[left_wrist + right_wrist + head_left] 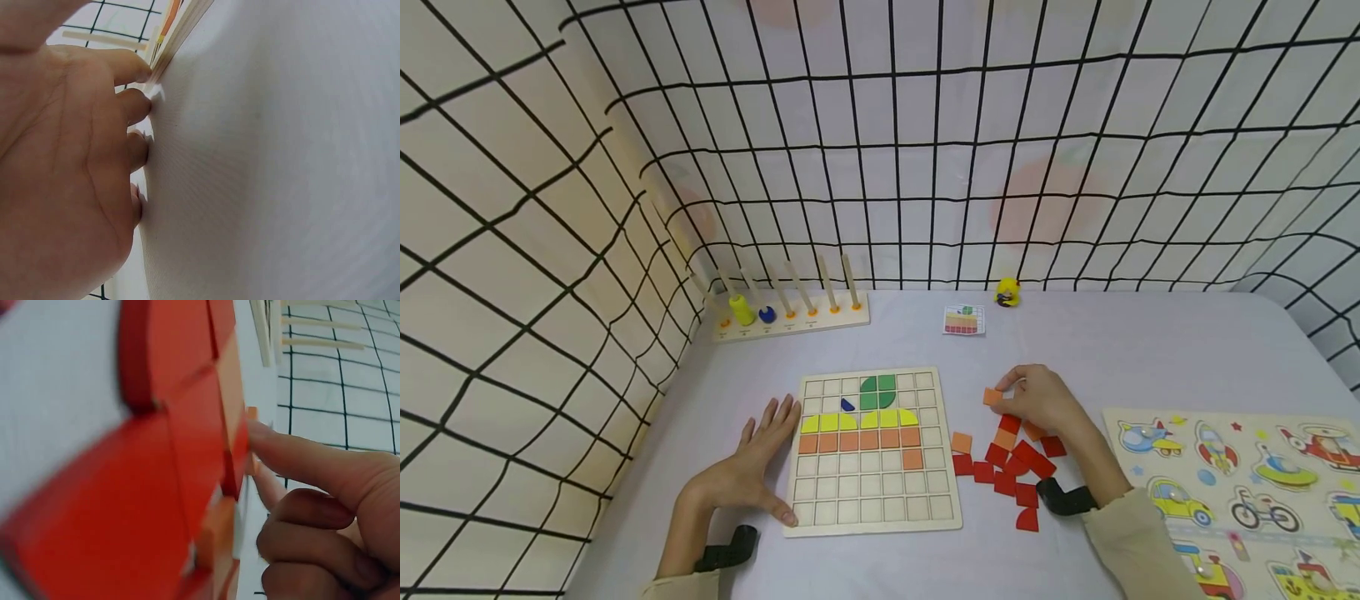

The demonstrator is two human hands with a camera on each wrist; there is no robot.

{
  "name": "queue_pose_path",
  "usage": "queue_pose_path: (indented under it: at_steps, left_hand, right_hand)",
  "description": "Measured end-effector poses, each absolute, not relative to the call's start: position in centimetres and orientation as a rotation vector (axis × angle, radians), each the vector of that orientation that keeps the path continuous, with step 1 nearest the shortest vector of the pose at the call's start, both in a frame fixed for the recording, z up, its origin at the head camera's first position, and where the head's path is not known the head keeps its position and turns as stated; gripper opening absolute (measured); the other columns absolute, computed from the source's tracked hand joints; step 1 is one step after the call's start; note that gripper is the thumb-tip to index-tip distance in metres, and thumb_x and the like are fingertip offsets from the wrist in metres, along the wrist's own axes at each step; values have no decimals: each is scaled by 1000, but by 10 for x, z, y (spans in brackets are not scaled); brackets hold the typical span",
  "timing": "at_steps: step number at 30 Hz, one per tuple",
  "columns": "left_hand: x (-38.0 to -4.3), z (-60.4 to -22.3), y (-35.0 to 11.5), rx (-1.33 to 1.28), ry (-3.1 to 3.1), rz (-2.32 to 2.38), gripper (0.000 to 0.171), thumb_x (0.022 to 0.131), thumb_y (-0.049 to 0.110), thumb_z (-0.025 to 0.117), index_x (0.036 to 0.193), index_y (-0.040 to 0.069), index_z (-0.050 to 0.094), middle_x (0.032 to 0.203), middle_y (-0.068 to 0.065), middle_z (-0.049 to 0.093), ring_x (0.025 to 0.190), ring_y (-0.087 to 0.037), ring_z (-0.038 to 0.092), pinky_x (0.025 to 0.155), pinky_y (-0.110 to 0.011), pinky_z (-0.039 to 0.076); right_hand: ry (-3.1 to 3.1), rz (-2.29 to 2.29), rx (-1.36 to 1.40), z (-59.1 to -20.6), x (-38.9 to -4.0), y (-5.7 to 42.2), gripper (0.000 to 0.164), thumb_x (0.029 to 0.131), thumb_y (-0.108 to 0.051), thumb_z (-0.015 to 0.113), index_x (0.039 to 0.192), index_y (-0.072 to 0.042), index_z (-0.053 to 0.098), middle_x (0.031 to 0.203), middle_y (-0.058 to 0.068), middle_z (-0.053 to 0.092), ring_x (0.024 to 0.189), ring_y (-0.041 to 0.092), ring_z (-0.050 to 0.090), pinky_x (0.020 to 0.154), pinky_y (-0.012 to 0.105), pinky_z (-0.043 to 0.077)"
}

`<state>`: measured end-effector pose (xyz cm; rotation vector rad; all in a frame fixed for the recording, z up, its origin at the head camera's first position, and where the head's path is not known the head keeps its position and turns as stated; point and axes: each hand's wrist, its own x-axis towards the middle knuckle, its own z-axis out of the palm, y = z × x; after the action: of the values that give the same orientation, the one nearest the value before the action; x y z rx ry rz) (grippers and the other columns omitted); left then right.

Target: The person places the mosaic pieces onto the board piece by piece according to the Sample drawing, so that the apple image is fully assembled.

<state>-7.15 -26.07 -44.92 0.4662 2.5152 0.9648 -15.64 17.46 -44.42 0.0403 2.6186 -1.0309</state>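
Note:
My right hand [1039, 402] pinches an orange square tile [992, 397] between thumb and index finger, just above the loose pieces; in the right wrist view its other fingers are curled. Under and beside it lie red tiles [1026, 495] and a few orange ones [961, 442]. My left hand [741, 475] lies spread along the left side of a wooden grid board [850, 510], its thumb and fingertips at the edge. On the board are green quarter-round pieces [877, 392], a small blue piece [847, 405], a yellow row [829, 422] and orange squares [868, 439] beneath.
Behind the board stands a peg rack [793, 327] with a yellow-green stack and a blue bead. A small printed card [964, 320] and a yellow toy figure [1007, 292] are at the back. A vehicle picture board [1225, 492] lies right. Black netting [925, 200] encloses the table.

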Motion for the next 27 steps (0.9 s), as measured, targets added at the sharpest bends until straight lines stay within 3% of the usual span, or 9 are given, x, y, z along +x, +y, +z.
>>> queue_pose_path:
  at_steps: [7,12,19,23,27]
  left_hand:
    - [-71,-447,-260,436,2520,938,157,52,37,103,166,4,0,173,-20,-13,158,-44,-23,123,-71,-17]
    - [-71,-446,-261,433,2525,944,157,51,36,103,166,3,1,173,-21,-13,158,-45,-23,122,-71,-17]
    - [-71,-447,-260,447,2526,939,157,51,36,103,166,3,1,173,-21,-12,158,-45,-22,122,-72,-16]
    - [-71,-447,-259,452,2523,950,156,51,35,103,166,3,1,173,-21,-12,158,-45,-23,122,-72,-17]
    - [-71,-447,-260,442,2526,937,157,51,37,103,166,4,1,173,-21,-12,158,-45,-22,122,-71,-17]
  right_hand:
    - [2579,-1074,29,-443,-157,167,37,89,-18,79,119,0,67,70,7,50,55,17,46,48,23,39]
    - [2632,-1032,-32,-435,-149,157,34,90,-20,78,115,0,69,75,8,53,61,17,48,50,22,41]
    - [2532,-1113,-376,-426,-119,99,24,82,-21,88,100,-10,76,59,-1,40,54,14,37,48,21,24]
    - [2555,-1085,-493,-431,-103,72,21,77,-19,92,87,-12,75,63,-3,45,63,13,42,52,20,26]
    - [2598,-1071,-493,-437,-97,61,21,76,-17,92,85,-11,74,68,-1,51,70,14,47,55,21,28]
